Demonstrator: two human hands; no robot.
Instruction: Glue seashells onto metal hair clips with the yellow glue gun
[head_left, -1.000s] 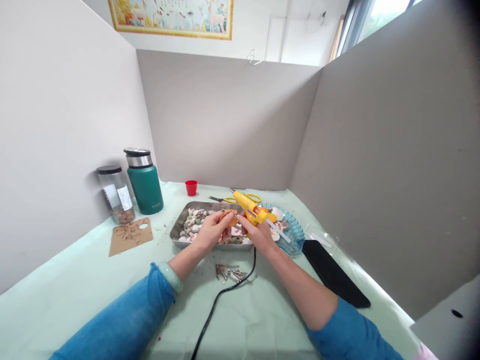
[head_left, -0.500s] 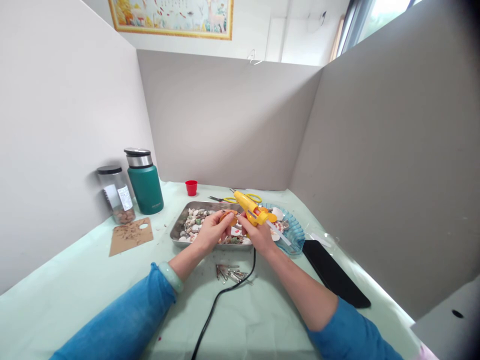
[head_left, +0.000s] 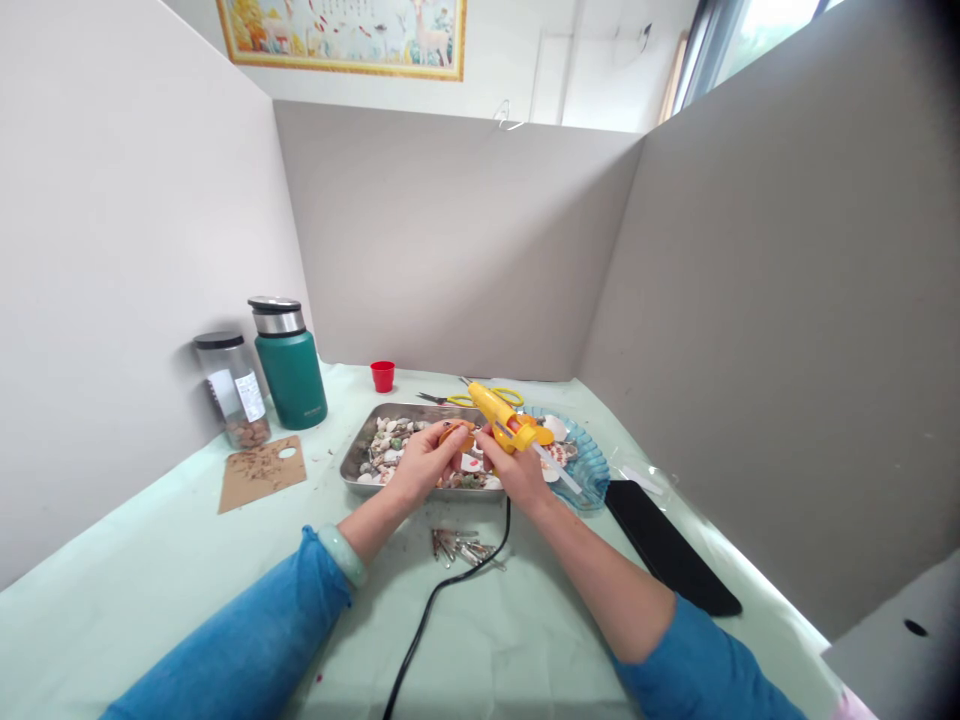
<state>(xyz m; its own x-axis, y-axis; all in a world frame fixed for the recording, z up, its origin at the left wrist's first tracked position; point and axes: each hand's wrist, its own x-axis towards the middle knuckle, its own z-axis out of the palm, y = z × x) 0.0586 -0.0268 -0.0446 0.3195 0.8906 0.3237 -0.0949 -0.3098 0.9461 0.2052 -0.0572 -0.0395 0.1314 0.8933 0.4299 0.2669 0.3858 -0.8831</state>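
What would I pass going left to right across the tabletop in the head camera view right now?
Black-lidded clear jar, green drink bottle, red cup, left hand, orange piece, yellow glue gun, ridged blue dish, flat black slab.

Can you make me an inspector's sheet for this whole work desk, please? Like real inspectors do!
Surface: pale green cover, creased, with small specks.
Job's things: yellow glue gun; orange piece; metal tray of shells and stones; blue dish, partly hidden.
Clutter: small metal pieces, green flask, jar, red cup, crumb-strewn cardboard.
Hands: left hand pinches the orange piece; right hand grips the glue gun.
Cables: black cord leaves the bottom edge; plug unseen.
Surroundings: grey panels on three sides.
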